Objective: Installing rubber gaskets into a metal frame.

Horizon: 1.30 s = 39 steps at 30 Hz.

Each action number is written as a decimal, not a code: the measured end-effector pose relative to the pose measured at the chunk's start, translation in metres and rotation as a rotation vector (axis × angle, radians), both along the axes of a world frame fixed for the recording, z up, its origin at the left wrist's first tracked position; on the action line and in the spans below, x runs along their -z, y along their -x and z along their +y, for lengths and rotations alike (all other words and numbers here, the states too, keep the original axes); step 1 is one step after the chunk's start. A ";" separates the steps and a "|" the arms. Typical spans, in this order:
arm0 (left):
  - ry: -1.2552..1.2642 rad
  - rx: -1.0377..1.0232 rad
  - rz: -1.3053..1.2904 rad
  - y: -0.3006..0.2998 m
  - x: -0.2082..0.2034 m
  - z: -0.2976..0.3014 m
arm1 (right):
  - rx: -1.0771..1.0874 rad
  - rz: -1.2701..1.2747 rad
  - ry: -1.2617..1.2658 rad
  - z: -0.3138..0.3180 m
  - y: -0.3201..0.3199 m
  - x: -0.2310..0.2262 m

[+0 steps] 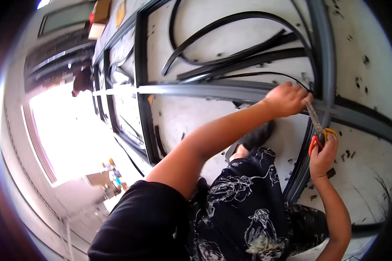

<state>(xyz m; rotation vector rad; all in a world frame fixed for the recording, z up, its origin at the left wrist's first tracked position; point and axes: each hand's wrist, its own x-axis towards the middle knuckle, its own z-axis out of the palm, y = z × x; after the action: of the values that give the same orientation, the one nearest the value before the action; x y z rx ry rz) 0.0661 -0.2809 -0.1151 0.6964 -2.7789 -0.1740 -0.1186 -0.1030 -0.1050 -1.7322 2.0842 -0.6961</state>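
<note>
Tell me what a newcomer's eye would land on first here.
Probably the scissors with red and yellow handles, right of centre in the right grip, blades pointing up toward the left grip. Next, the broad black strip curving across the top, beyond the grey frame's long bar. The white glare at left also stands out.

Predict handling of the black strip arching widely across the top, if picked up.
Probably flexible but springy: the black strip holds a smooth arc without visible kinks. Likely light for its length, looking narrow. It may whip or swing, since one end lies free.
</note>
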 end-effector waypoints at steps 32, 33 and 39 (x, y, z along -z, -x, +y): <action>0.126 -0.894 -0.198 -0.458 -0.037 0.027 | -0.145 0.349 -0.260 -0.019 0.029 0.006; 0.107 -0.901 -0.188 -0.470 -0.027 0.015 | -0.136 0.346 -0.371 -0.027 0.022 -0.007; 0.001 -0.619 -0.108 -0.492 0.002 0.008 | -0.087 0.381 -0.534 -0.040 0.012 -0.019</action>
<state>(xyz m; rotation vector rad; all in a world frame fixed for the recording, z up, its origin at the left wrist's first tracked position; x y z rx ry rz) 0.5579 -0.2725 -0.1166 1.5528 -2.5076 -0.0080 -0.1308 -0.1432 -0.0863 -1.7082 2.1426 0.2294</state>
